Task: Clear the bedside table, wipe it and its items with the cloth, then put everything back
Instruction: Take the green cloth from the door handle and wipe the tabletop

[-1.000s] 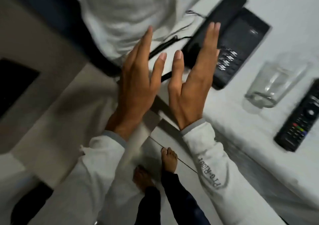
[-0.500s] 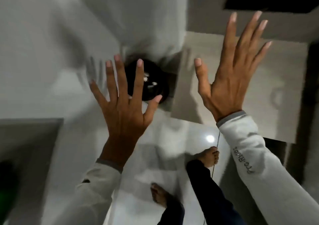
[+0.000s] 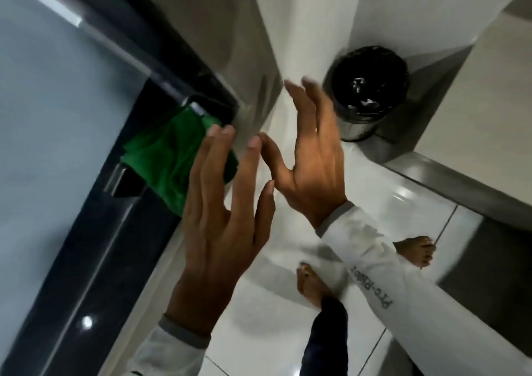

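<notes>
A green cloth (image 3: 169,156) hangs over a metal door handle (image 3: 115,178) on a dark-framed glass door at the left. My left hand (image 3: 221,226) is open with fingers spread, its fingertips just in front of the cloth's right edge; I cannot tell if they touch it. My right hand (image 3: 311,156) is open too, held up beside the left one, thumb near the left index finger. Both hands hold nothing. The bedside table and its items are out of view.
A black waste bin (image 3: 371,87) with a dark liner stands in the corner at the upper right. Glossy white floor tiles (image 3: 273,332) lie below, with my bare feet on them. A white wall edge runs up the middle.
The view has swung from the bed with phone, glass and remote, past the bin, to the door with the green cloth. Both hands stayed open and have drawn closer together near the cloth.
</notes>
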The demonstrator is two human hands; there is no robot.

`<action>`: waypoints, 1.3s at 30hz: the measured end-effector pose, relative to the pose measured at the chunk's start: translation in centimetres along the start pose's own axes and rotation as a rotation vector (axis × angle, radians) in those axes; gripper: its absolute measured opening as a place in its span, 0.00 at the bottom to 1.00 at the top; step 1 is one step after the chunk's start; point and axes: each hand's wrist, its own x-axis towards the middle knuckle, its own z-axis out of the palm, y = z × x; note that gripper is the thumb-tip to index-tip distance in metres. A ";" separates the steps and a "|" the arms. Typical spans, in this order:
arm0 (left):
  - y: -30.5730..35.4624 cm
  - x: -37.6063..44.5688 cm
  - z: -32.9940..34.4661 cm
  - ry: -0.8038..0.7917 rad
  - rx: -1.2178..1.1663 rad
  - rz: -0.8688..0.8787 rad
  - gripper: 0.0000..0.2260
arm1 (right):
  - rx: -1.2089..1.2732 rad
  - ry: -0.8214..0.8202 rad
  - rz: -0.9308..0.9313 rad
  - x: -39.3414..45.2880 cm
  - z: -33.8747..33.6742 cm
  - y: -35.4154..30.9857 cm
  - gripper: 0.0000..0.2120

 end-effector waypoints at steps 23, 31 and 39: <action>3.0 0.5 1.8 -0.133 -0.146 -0.091 0.18 | 1.296 -0.100 0.843 -1.0 -2.6 0.7 0.16; 14.8 11.2 12.2 -0.398 -0.955 -0.635 0.23 | 1.396 0.220 0.835 -0.5 -16.6 15.1 0.19; 30.6 15.2 24.4 -0.950 -1.123 -0.410 0.19 | 1.408 0.457 0.944 -5.3 -29.6 26.6 0.15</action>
